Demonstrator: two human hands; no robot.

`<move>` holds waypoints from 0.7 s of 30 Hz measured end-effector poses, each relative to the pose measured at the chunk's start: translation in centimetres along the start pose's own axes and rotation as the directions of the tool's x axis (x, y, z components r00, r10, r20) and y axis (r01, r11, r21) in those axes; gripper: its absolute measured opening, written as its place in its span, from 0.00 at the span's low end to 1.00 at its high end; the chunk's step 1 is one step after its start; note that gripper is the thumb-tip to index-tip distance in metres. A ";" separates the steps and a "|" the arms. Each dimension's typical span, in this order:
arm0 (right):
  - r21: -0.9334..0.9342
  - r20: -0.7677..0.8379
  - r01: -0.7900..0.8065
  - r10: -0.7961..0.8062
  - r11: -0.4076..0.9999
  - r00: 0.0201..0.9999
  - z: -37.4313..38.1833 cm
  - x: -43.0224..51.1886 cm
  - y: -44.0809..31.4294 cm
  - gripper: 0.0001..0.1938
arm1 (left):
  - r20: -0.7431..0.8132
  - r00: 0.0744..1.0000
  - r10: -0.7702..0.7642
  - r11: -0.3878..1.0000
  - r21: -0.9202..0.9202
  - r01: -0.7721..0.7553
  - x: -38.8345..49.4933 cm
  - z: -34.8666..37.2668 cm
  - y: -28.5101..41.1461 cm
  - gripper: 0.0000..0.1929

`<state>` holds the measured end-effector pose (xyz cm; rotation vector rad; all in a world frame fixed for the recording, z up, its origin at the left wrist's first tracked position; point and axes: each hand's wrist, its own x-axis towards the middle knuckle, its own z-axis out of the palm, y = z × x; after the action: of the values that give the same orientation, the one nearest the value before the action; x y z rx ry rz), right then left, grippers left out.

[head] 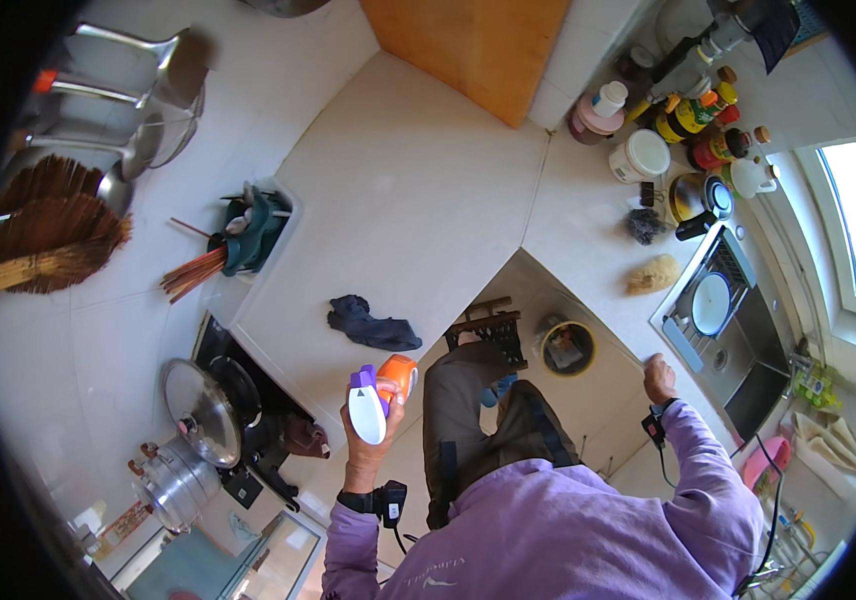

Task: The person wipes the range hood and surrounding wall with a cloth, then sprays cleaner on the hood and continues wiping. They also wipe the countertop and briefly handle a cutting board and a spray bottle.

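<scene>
My left hand (375, 420) is wrapped around the neck of an orange spray bottle (396, 375) with a white and purple trigger head (366, 409). The bottle is held up near the edge of the white countertop (428, 180). Just beyond it a crumpled dark cloth (374, 324) lies on the counter. On the other side, my right hand (659, 379) rests with curled fingers at the counter edge beside the sink (756, 397); nothing shows in it.
A lidded pan (203, 412) and a metal pot (177, 480) stand around the stove at left. A green utensil holder (255, 232) holds chopsticks. Right: a loofah (653, 274), steel wool (644, 226), a kettle (698, 199) and sauce bottles (687, 120). A waste bin (567, 349) stands below.
</scene>
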<state>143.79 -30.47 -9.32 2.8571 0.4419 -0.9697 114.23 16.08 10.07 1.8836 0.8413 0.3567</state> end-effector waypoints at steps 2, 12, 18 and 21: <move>0.008 0.002 -0.003 0.003 1.000 1.000 0.2 0.2 0.1 0.07 | -0.018 1.000 -0.002 1.000 0.017 0.002 -0.6 -0.4 0.3 0.13; -0.008 0.084 -0.022 0.023 1.000 0.996 1.2 1.9 1.0 0.10 | -0.098 0.989 -0.111 0.993 -0.059 0.105 -2.5 -0.6 3.6 0.07; -0.111 0.080 0.100 -0.092 0.989 0.993 2.6 2.6 2.0 0.10 | -0.135 0.985 -0.105 0.994 -0.022 0.103 -3.5 -0.5 5.4 0.06; -0.014 0.066 0.066 -0.065 0.998 0.996 3.7 3.3 2.9 0.10 | -0.156 0.987 -0.049 0.995 0.082 0.063 -4.1 -0.4 5.1 0.06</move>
<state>145.02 -33.07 -14.27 2.8033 0.5374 -1.0617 113.06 12.23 15.25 1.9263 1.0254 0.4409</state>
